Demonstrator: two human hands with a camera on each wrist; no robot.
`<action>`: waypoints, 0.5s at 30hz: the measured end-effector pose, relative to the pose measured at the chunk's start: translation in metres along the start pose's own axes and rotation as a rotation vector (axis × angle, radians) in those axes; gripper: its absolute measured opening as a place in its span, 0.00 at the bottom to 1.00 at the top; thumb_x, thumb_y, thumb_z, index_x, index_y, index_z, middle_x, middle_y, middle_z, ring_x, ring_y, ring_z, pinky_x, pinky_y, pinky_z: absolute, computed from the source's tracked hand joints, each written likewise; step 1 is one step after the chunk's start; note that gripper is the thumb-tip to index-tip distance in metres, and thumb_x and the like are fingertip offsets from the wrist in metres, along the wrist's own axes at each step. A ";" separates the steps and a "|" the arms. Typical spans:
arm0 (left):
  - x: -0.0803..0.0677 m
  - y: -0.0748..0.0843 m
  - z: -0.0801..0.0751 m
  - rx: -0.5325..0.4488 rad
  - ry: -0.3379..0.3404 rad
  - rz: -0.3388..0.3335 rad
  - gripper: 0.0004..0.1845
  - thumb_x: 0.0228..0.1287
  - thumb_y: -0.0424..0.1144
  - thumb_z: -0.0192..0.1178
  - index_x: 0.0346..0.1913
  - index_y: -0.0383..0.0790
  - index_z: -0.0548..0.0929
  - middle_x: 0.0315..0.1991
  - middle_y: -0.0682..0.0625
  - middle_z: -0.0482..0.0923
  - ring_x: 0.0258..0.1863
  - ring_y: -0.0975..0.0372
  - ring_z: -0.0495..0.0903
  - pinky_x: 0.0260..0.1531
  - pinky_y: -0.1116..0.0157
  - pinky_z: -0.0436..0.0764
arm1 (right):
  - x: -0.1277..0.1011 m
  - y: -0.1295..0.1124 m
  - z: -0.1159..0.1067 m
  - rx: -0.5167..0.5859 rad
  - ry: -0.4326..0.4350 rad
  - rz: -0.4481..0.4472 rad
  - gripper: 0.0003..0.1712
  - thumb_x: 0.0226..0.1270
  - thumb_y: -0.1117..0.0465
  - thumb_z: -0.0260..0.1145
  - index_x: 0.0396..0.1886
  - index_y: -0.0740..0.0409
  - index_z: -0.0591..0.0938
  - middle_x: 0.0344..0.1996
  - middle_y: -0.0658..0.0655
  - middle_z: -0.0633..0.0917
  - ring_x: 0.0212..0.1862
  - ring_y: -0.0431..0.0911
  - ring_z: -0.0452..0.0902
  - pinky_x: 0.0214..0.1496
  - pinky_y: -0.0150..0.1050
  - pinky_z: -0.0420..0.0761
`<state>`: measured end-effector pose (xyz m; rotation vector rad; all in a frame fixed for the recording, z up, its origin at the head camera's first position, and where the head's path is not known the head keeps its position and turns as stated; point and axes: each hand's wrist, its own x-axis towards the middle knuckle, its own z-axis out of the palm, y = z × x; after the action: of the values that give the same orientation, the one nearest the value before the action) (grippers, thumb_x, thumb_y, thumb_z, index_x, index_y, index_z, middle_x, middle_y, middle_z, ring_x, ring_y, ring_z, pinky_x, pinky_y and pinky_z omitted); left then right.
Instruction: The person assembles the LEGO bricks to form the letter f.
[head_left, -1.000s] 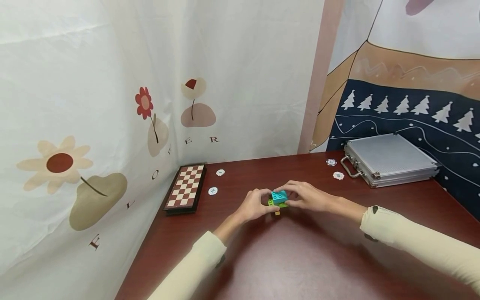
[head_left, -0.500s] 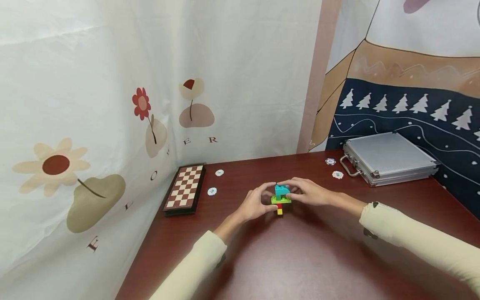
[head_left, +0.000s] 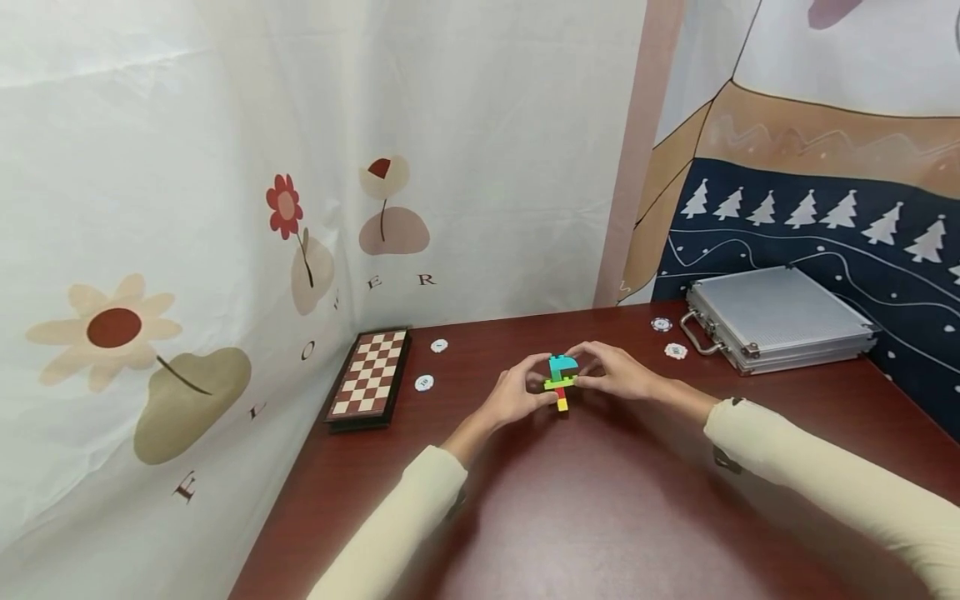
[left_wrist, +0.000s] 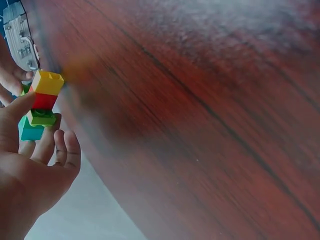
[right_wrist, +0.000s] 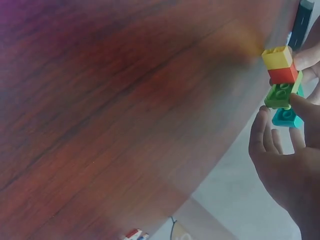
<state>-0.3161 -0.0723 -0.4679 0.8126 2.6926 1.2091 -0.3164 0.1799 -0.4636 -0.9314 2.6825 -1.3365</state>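
A small stack of toy building blocks is held between both hands above the table. Its top is a turquoise block (head_left: pixel 562 364) with a curved side, over a wider lime-green block (head_left: pixel 559 383). Under that come a red block (left_wrist: pixel 44 101) and a yellow block (left_wrist: pixel 49 83) at the bottom. My left hand (head_left: pixel 516 394) grips the stack from the left, thumb by the red and green blocks. From the right, my right hand (head_left: pixel 619 372) pinches the green block, its thumb on that block's end in the right wrist view. Parts of the blocks are covered by fingers.
A chessboard case (head_left: pixel 371 375) lies at the table's left edge. Two poker chips (head_left: pixel 424 382) are near it. Two more chips (head_left: pixel 676 351) lie beside a silver metal case (head_left: pixel 780 317) at the back right. Fabric curtains (head_left: pixel 480 167) border the table.
Both hands have moved slightly away from me with the stack. It has tipped from showing its studded top to a more upright side view, with the red and yellow blocks now visible beneath.
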 end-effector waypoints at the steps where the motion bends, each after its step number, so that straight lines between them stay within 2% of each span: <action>1: 0.001 0.000 0.000 -0.001 -0.002 -0.013 0.38 0.65 0.42 0.74 0.76 0.47 0.70 0.51 0.45 0.88 0.52 0.57 0.87 0.58 0.52 0.80 | 0.001 0.001 -0.001 -0.004 -0.002 0.007 0.29 0.67 0.67 0.74 0.66 0.63 0.76 0.59 0.64 0.80 0.49 0.51 0.86 0.53 0.46 0.86; 8: 0.010 -0.002 0.001 0.026 -0.021 -0.070 0.37 0.68 0.46 0.71 0.77 0.44 0.70 0.61 0.47 0.83 0.57 0.55 0.82 0.57 0.55 0.80 | 0.007 0.009 -0.001 -0.029 -0.024 0.045 0.30 0.71 0.65 0.72 0.70 0.67 0.75 0.61 0.68 0.81 0.53 0.57 0.84 0.56 0.52 0.84; 15: 0.015 -0.006 0.001 0.045 -0.045 -0.018 0.33 0.71 0.45 0.69 0.75 0.40 0.73 0.64 0.46 0.82 0.60 0.56 0.81 0.61 0.57 0.78 | 0.010 0.009 0.002 -0.051 -0.023 0.124 0.28 0.72 0.63 0.71 0.69 0.65 0.76 0.56 0.65 0.85 0.52 0.55 0.86 0.56 0.52 0.84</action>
<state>-0.3310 -0.0675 -0.4710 0.8098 2.6938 1.1169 -0.3290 0.1779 -0.4691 -0.7645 2.7190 -1.2318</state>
